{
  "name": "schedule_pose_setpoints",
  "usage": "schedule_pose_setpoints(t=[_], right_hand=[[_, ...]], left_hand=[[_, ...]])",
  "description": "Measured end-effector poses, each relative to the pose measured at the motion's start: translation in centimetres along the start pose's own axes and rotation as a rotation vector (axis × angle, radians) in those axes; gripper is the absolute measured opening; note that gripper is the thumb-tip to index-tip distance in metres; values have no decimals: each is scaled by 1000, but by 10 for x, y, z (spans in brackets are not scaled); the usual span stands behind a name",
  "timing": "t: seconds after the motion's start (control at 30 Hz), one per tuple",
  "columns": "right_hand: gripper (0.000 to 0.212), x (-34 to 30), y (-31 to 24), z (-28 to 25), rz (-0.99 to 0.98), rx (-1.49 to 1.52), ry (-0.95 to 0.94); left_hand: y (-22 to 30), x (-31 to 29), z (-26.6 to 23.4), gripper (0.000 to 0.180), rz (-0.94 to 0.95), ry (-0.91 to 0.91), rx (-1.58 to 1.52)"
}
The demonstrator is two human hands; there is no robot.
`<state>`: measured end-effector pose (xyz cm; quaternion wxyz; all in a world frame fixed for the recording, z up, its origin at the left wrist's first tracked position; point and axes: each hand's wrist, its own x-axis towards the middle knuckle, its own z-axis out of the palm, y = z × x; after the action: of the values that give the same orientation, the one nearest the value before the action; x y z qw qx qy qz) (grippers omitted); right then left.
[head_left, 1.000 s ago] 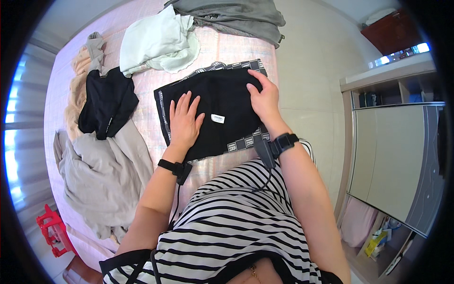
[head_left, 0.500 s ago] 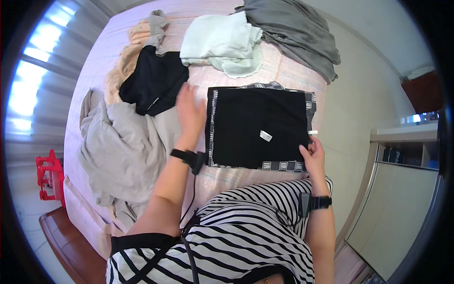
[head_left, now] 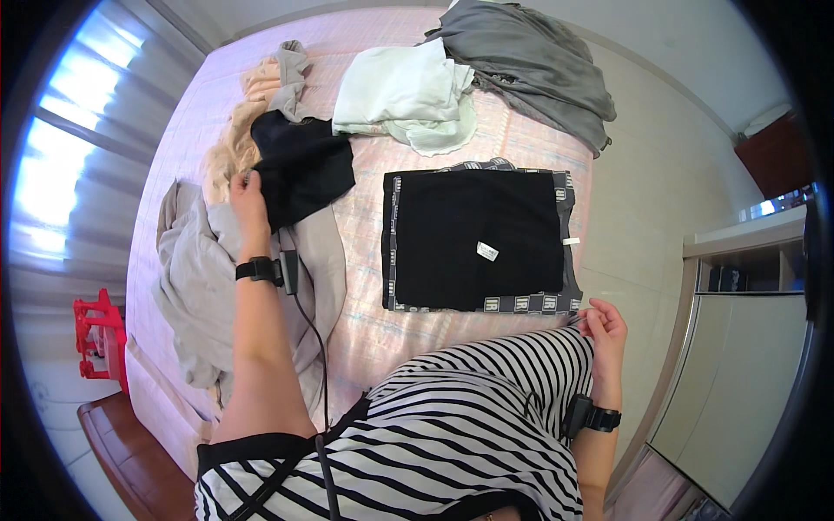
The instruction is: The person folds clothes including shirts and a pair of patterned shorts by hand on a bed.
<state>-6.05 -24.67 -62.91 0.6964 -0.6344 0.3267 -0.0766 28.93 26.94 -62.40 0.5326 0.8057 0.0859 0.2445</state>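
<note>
My left hand [head_left: 249, 198] is closed on the left edge of a crumpled black garment [head_left: 306, 169], which lies partly over a beige-grey cloth [head_left: 195, 269]. My right hand [head_left: 604, 328] hovers at the bed's near right side, fingers loosely bent and apart, just off the lower right corner of a second black garment [head_left: 473, 230]. That one lies folded into a flat rectangle, with grey patterned bands along its edges and a small white label [head_left: 487, 251] on top. Both wrists wear black strapped devices.
On the pink bed [head_left: 365, 334] are a folded pale mint cloth [head_left: 391, 87], a peach garment [head_left: 230, 152] and, far right, a dark grey cloth [head_left: 530, 61]. A red plastic item [head_left: 100, 334] stands left of the bed. A cabinet [head_left: 738, 365] is on the right.
My left hand has moved left onto the crumpled black garment, whose shape has shifted a little. My right hand has let go of the folded garment's right edge and drawn back toward me.
</note>
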Motion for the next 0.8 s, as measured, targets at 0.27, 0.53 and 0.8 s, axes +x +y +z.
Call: schedule_pose_setpoints(t=[0.27,0.53,0.8], right_hand=[[24,-26,-22,3,-93,35,-52],[52,-49,-54,42,-161,45,-385],[62,-64,-77,89,-196,486,-653]], left_hand=[[157,-11,-39,30,-123,-260,-782],[256,-90,-23,41,24,-958,-1267],[252,-197,59,38,-518,-1159,-1380]])
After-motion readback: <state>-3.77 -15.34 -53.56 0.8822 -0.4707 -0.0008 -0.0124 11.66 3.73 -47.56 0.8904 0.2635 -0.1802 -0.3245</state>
